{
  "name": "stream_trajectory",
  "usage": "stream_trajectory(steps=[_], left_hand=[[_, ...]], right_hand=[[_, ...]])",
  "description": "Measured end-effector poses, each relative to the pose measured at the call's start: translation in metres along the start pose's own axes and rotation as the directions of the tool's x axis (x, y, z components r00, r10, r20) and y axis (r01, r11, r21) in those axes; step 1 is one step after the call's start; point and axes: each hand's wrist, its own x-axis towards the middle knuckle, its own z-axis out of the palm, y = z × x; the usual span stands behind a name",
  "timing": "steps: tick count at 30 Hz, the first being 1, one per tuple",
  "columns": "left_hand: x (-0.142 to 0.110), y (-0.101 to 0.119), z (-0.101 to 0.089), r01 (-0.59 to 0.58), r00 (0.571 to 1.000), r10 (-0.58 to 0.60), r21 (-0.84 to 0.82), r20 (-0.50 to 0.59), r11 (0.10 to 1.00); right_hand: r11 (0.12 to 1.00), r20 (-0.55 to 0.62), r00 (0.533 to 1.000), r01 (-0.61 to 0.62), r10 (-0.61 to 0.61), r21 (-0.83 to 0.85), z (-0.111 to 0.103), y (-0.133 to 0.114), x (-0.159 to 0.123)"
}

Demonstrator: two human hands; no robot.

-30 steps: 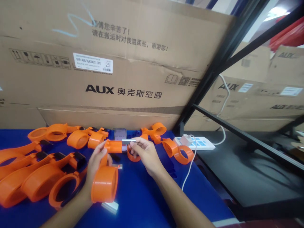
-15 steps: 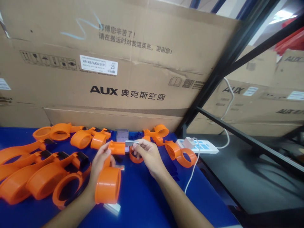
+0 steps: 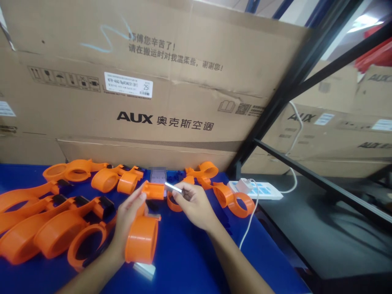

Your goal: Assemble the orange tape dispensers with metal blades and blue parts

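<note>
My left hand [image 3: 130,218] is closed around the handle of an orange plastic tape dispenser [image 3: 141,241]. Its round ring hangs toward me, and its flat head points right. Between the thumb and fingers of my right hand [image 3: 194,204] is a small toothed metal blade [image 3: 173,188], tilted down to the right. The blade's left end lies right beside the dispenser's head; whether they touch I cannot tell. Behind my right fingers an orange ring [image 3: 174,203] is partly hidden. A pale strip-like stack [image 3: 144,270] lies on the table below the dispenser.
Several orange dispensers with dark ends [image 3: 65,230] cover the table's left side. More orange dispensers [image 3: 225,194] lie at the right, near a white power strip [image 3: 269,192] with a cable. A phone [image 3: 158,174] rests at the back, before a large cardboard box [image 3: 171,94]. A black frame [image 3: 266,110] rises at right.
The blade has turned from nearly level to a downward slant, and my right hand has shifted slightly right. My left hand and the dispenser have moved a little to the right.
</note>
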Motion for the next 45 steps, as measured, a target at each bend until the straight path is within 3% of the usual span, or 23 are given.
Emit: stream_trajectory(steps=[6,13,18,22,26,36,41,45], left_hand=[[0.001,-0.004,-0.004,-0.064,0.998,0.063,0.099,0.017,0.993],[0.008,-0.008,-0.008,-0.095,0.995,0.091,0.192,0.033,0.977],[0.007,-0.009,-0.007,-0.078,0.995,0.064,0.221,0.070,0.972],[0.008,-0.012,-0.007,-0.136,0.987,0.147,0.148,-0.070,0.980],[0.013,-0.008,-0.008,-0.213,0.934,0.244,0.142,-0.260,0.967],[0.029,0.006,-0.012,-0.278,0.879,0.312,0.144,-0.361,0.950],[0.031,0.006,-0.015,-0.302,0.883,0.345,0.179,-0.318,0.936],[0.025,0.001,-0.014,-0.283,0.925,0.321,0.193,-0.205,0.939]], right_hand=[[0.974,0.100,0.994,0.067,-0.046,-0.219,-0.012,-0.007,-0.003],[0.966,0.131,0.988,0.114,-0.085,-0.230,-0.017,-0.011,0.001],[0.965,0.132,0.988,0.108,-0.078,-0.239,-0.010,-0.004,0.001],[0.982,0.040,0.997,0.069,-0.063,-0.173,-0.001,0.005,0.001],[0.995,-0.027,0.998,0.051,-0.053,-0.085,0.002,0.009,0.001],[0.998,0.005,1.000,0.018,-0.017,-0.059,0.007,0.004,-0.003],[0.998,0.044,0.999,0.028,-0.025,-0.057,0.010,0.005,-0.005],[0.999,-0.009,1.000,0.018,-0.018,-0.039,0.014,0.011,-0.004]])
